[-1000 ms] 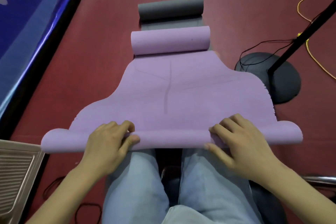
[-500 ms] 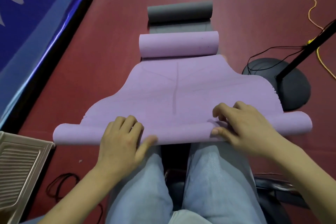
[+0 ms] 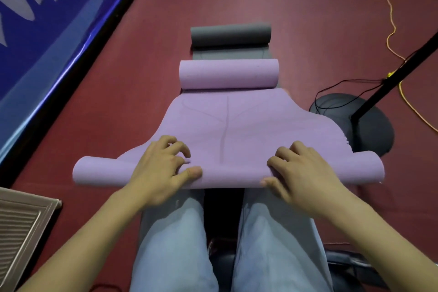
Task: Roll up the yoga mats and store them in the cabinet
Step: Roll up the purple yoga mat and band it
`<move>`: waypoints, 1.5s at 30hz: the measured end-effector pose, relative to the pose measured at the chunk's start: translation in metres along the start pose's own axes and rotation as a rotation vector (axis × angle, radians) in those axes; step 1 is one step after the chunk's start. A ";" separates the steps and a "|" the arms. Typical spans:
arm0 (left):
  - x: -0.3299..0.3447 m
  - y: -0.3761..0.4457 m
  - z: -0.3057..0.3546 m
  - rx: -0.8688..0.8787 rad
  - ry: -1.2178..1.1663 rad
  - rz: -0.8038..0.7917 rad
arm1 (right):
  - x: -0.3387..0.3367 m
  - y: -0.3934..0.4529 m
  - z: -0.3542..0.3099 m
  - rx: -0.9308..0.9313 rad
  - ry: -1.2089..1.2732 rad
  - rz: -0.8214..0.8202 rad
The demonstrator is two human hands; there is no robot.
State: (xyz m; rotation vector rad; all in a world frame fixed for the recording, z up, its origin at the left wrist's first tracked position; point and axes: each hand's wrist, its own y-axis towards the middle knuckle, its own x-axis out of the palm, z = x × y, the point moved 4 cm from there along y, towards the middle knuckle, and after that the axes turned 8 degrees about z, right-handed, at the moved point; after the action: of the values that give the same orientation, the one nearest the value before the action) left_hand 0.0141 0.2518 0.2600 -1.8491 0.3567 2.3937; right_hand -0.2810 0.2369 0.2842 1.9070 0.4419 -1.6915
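Since a moment ago your left hand [image 3: 158, 170] and right hand [image 3: 301, 173] have rolled the purple mat [image 3: 227, 125] farther; both grips curl around its near roll, over your knees.

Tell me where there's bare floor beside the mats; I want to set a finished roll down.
Bare red floor lies left of the purple mat, up to the blue banner, and beyond the grey mat. The right is crowded: a black stand base and cables. A vent panel fills the near left corner.
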 end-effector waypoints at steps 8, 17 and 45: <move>0.002 0.021 -0.006 -0.159 0.137 -0.207 | -0.001 0.033 0.007 0.149 0.138 -0.192; -0.003 0.011 0.025 -0.104 0.226 0.234 | 0.006 0.045 0.016 0.188 0.246 -0.180; 0.015 0.030 0.020 -0.058 0.434 -0.130 | 0.017 0.070 -0.020 0.135 -0.148 -0.088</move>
State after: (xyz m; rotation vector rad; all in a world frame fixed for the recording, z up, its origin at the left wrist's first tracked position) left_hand -0.0156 0.2264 0.2541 -2.3339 0.1900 1.9259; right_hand -0.2222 0.1914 0.2813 1.8625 0.3664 -1.9491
